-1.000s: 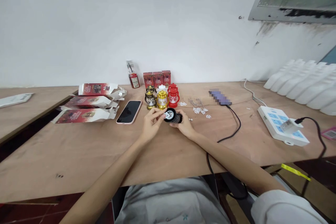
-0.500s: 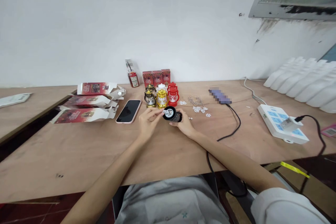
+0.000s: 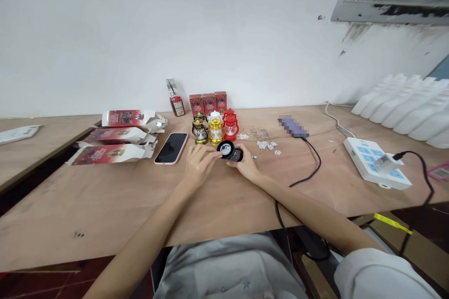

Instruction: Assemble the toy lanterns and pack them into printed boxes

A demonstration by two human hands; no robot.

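My right hand (image 3: 247, 166) is closed around a small black lantern (image 3: 237, 154), tipped so its round base with a pale inner disc faces me. Close to the base's left edge are the pinched fingertips of my left hand (image 3: 200, 163); whatever they hold is hidden. Small lanterns stand just behind: a gold lantern (image 3: 216, 131), a red lantern (image 3: 230, 128), a bronze lantern (image 3: 200, 131) and others at their backs. Several small white cut pieces (image 3: 268, 145) lie right of my hands, near a heap of thin metal bits (image 3: 260, 133).
Left of my hands lies a phone (image 3: 171, 148), with opened red-and-white boxes (image 3: 114, 153) farther left. Small red boxes (image 3: 209, 103) and a bottle (image 3: 177, 104) stand by the wall. To the right are a cabled phone (image 3: 293, 127) and a power strip (image 3: 377, 163).
My left fingers held a small white piece over the lantern's base; now they sit lower at its edge and the piece no longer shows between them. My right hand keeps its hold.
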